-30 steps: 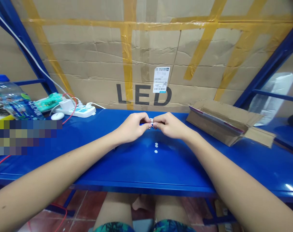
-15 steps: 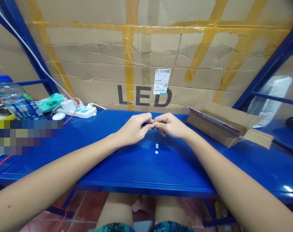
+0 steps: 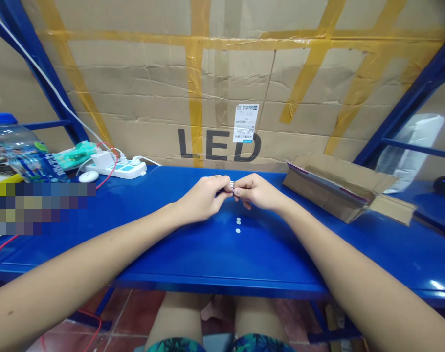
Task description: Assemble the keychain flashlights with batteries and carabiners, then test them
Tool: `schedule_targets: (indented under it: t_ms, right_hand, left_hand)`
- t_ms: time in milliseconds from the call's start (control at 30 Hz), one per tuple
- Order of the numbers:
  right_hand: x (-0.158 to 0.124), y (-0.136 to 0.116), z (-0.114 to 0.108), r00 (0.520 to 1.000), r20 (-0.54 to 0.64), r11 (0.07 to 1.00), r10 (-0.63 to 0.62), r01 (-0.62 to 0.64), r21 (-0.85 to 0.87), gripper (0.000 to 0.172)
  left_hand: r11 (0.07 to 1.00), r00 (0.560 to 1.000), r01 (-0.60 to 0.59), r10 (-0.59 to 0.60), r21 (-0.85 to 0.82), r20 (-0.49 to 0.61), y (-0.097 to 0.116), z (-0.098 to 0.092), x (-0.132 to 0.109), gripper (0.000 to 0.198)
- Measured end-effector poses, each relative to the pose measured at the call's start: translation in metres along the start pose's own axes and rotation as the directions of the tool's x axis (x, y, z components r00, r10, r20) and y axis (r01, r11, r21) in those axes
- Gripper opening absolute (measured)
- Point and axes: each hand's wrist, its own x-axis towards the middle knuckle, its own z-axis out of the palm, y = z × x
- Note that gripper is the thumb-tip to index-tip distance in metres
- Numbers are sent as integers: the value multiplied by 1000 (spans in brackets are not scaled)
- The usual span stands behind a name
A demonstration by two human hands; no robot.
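Observation:
My left hand (image 3: 208, 198) and my right hand (image 3: 257, 190) meet fingertip to fingertip above the blue table (image 3: 193, 254). Between them is a small whitish object (image 3: 232, 185) with several pale ridges or edges, pinched from both sides; it is too small to make out. The fingers of both hands are closed on it and cover most of it. Below the hands, three small white discs lie on the table: two touch or overlap (image 3: 238, 221), and one disc (image 3: 237, 231) lies a little nearer to me.
An opened cardboard box (image 3: 325, 195) sits at the right. On the left are a power strip (image 3: 129, 169) with cables, a white mouse-like object (image 3: 89, 177) and a plastic bottle (image 3: 20, 151). Large taped cardboard (image 3: 142, 98) marked LED stands behind.
The fingers have shifted slightly around the small object, and more of its pale ridges show between the fingertips. The discs lie as before.

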Motion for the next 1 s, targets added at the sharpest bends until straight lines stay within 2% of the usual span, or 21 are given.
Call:
schedule_targets:
  t_ms: [100,167,333,467,567,700,767,833,900,1000]
  right_hand:
    - [0,-1,0,1000,19,993,9,-11,117,24]
    - [0,-2,-1,1000,11,995,-2,1,103,24]
    - [-2,-6,-4,996,-50,986,-80,72,-153,23]
    - [-2,-7,-3,982,-44,920,-183,155,-359,24]
    - [-2,-5,-1,976,19,875,-218,204,-439,22]
    - [-4,-2,0,963,66,831,-263,261,-492,24]
    - [-4,-3,1,958,60,821,-281,272,-502,24]
    - [-4,-4,1,960,34,829,-279,259,-495,24]
    - [-3,-4,1,968,6,861,-250,225,-457,25]
    - [-3,-4,1,987,-15,937,-158,145,-318,23]
  left_hand:
    - [991,996,-81,84,104,-16,-1,1,-1,14]
    - [992,998,-65,67,106,-13,1,0,-1,13]
    - [986,986,165,-165,-8,25,10,0,2,11]
    - [952,946,299,-305,68,109,9,1,8,32]
    - [932,908,353,-362,79,210,5,0,10,33]
    - [907,875,418,-386,-53,290,5,-4,9,26]
    - [910,887,407,-375,-74,269,7,-5,8,23]
    - [940,924,340,-327,-37,200,7,-5,5,21]
    - [967,959,252,-253,22,130,8,-3,3,17]
    - [986,987,134,-141,96,81,7,-1,-1,15]
